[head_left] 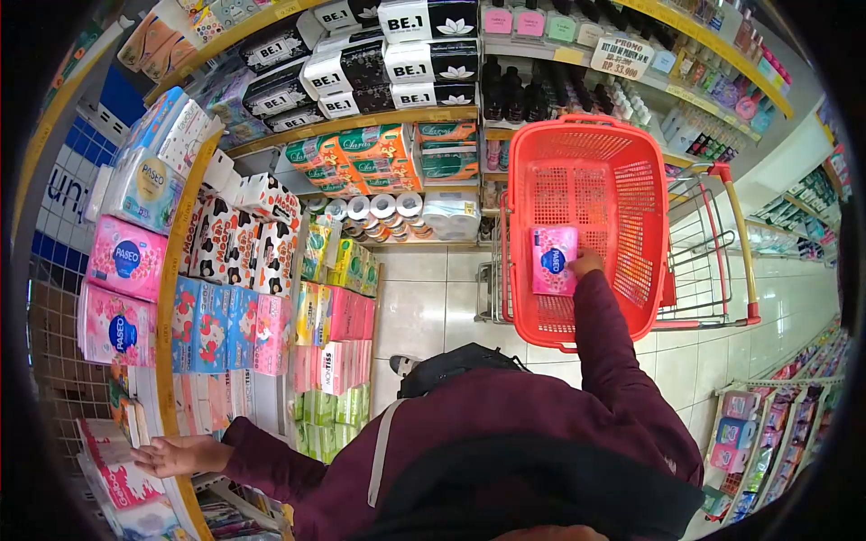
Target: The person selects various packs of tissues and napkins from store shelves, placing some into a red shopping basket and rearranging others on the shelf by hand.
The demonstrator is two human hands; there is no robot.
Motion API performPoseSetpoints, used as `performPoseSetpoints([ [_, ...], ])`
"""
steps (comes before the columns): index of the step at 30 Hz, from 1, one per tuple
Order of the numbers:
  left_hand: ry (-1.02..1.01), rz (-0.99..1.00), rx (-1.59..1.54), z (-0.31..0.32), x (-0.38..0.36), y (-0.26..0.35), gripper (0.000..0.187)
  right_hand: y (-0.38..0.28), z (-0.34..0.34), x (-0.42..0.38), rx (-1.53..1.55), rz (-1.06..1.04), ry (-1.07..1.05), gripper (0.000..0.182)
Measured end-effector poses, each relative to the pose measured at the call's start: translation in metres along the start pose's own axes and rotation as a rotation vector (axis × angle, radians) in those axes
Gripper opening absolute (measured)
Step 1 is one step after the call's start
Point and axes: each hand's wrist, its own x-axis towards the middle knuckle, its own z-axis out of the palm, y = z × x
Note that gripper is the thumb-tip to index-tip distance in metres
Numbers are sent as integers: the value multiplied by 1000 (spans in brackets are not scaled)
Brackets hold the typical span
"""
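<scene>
My right hand (587, 263) grips the edge of a pink Paseo tissue pack (552, 261), fingers closed on its right side. The pack is inside the red shopping basket (651, 194), over its perforated floor. To the left, my left hand (176, 456) is open with its fingers stretched out. It is beside the yellow shelf edge and overlaps a pink and white tissue pack (124, 471) in this view. Farther up that shelf, more pink Paseo packs (124, 261) are stacked.
The basket rests on a metal cart (708, 239) with a red and yellow handle. Ahead, shelves hold black and white BE.1 packs (428, 20), orange and green tissue packs (377, 144) and bottles (559, 27). Cow-patterned packs (230, 230) line the left shelf. A tiled floor (410, 293) runs between.
</scene>
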Motion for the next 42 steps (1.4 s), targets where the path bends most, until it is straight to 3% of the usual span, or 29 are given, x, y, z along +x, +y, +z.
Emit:
performPoseSetpoints([
  [1,7,0,2,-6,-3,-6,59,2,-5,4,-2,-7,2,31],
  [3,-103,115,23,-16,-10,-19,59,2,-13,8,316,-73,32,16],
  [5,-107,83,-34,-5,-25,-4,61,6,-21,15,311,-24,-73,12],
  [7,-62,-102,-151,22,-37,29,64,21,2,31,337,-84,45,41],
  [8,-61,-125,-168,31,-42,37,65,30,23,39,338,-84,40,41],
  [10,-87,-144,-189,42,-48,45,64,41,53,52,159,-126,165,63],
  [13,-108,-178,-199,56,-54,51,66,3,31,22,3,-55,-3,66],
  [14,-156,-165,-225,60,-54,52,66,-24,9,5,-237,-28,43,60],
  [16,-204,-173,-266,67,-56,51,68,-52,-44,-23,118,-176,-11,52],
  [18,-229,-199,-253,69,-58,46,70,-78,-87,-51,474,-319,154,37],
  [19,-266,-227,-249,71,-59,43,71,-131,-121,-102,604,-370,143,31],
  [23,-323,-292,-296,82,-56,30,72,-221,-155,-161,1045,-512,-156,36],
  [25,-289,-280,-290,85,-48,25,72,-269,-145,-172,1038,-604,-290,37],
  [27,-402,-224,-351,82,-36,16,63,-321,-122,-176,1017,-762,-459,41],
  [29,-475,-325,-374,84,-23,18,78,-376,-94,-189,931,-868,-606,44],
  [31,-751,-362,-420,85,-18,24,82,-419,-56,-204,767,-965,-739,50],
  [33,-1151,-299,-360,83,-10,16,85,-456,-17,-229,735,-1082,-917,57],
  [35,-1241,-475,-417,89,-6,20,71,-483,21,-249,686,-1178,-1066,55],
  [37,-1232,-392,-306,83,-7,-8,62,-510,41,-259,588,-1277,-1129,60],
  [39,-1239,-315,-215,76,3,-25,52,-537,42,-266,499,-1716,-690,66],
  [40,-1242,-279,-103,74,12,-26,46,-551,35,-280,597,-1640,-773,73],
  [42,-1251,-204,35,74,24,-27,44,-576,15,-299,467,-1825,-552,71],
])
